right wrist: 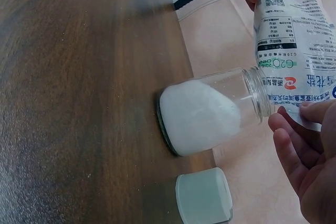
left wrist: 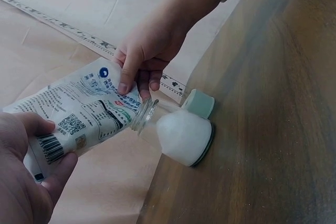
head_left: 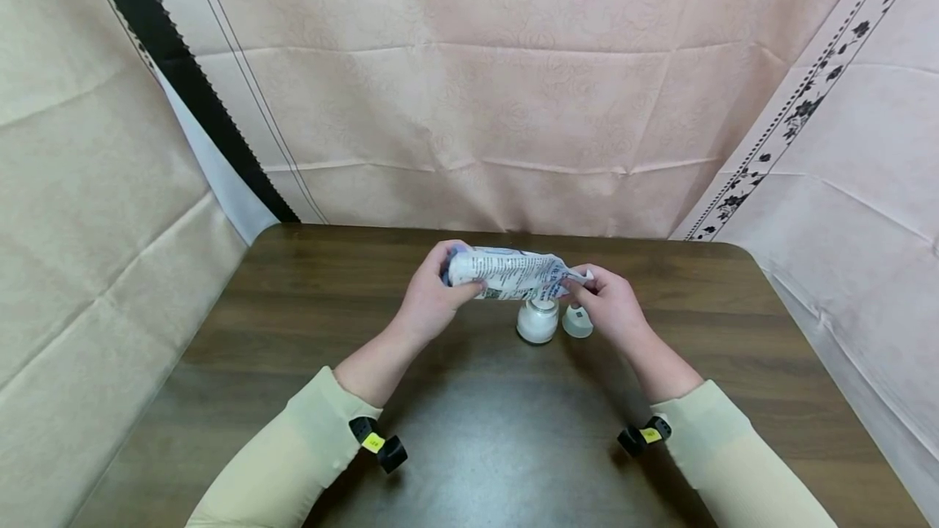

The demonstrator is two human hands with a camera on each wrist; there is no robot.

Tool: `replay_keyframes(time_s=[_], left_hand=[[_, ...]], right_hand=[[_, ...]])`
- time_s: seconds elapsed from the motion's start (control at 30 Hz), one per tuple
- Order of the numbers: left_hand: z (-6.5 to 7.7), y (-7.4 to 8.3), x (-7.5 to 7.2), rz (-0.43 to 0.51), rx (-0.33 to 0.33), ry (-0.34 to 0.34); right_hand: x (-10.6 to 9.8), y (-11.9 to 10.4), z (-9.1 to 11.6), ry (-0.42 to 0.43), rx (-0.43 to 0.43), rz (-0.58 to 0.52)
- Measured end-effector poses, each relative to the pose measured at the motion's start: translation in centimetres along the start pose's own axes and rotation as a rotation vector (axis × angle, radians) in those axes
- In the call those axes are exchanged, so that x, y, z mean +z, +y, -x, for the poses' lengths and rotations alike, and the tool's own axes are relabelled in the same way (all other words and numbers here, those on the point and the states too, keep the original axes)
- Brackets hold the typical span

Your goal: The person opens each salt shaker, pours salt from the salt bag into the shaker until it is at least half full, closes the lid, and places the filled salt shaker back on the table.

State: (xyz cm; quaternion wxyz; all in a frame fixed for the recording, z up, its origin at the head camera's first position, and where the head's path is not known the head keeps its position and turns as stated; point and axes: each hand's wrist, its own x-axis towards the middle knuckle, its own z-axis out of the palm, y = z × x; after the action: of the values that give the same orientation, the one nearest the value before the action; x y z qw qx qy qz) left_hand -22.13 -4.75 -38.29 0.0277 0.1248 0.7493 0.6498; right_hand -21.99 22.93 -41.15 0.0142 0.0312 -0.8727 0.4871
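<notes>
A printed white plastic bag of salt [head_left: 506,274] lies nearly sideways in the air over a glass jar [head_left: 538,324]. My left hand [head_left: 431,293] grips its left end, thumb in front and fingers behind. At the other end, my right hand [head_left: 609,305] pinches a corner of the bag between thumb and fingers. In the right wrist view, the bag's low corner is right at the mouth of the jar [right wrist: 202,116]. White grains [right wrist: 194,119] fill much of the jar and heap up to one side. The jar stands upright on the table.
A pale green cap [head_left: 578,323] sits on the brown wooden table [head_left: 484,446] just right of the jar. Cloth sheets [head_left: 513,104] hang behind the table's far edge and at both sides. A few tiny specks dot the tabletop.
</notes>
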Motion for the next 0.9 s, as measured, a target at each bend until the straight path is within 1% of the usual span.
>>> replay_keyframes(time_s=[0.23, 0.47, 0.6, 0.7, 0.83, 0.9], left_hand=[[0.1, -0.2, 0.1, -0.021, 0.016, 0.023], [0.0, 0.0, 0.0, -0.016, 0.008, 0.008], [0.0, 0.1, -0.2, 0.005, -0.013, -0.002], [0.6, 1.3, -0.2, 0.011, -0.027, -0.010], [1.4, 2.6, -0.2, 0.020, -0.025, -0.006], [1.4, 2.4, -0.2, 0.031, -0.020, 0.000]], right_hand=[[0.0, -0.1, 0.1, 0.000, -0.001, 0.004], [-0.1, -0.1, 0.1, 0.005, -0.009, -0.002], [-0.1, -0.1, 0.0, 0.007, -0.014, -0.001], [-0.1, -0.2, 0.0, 0.003, -0.010, -0.003], [-0.3, -0.4, 0.1, -0.005, -0.003, -0.013], [-0.3, -0.5, 0.0, -0.008, -0.002, -0.021]])
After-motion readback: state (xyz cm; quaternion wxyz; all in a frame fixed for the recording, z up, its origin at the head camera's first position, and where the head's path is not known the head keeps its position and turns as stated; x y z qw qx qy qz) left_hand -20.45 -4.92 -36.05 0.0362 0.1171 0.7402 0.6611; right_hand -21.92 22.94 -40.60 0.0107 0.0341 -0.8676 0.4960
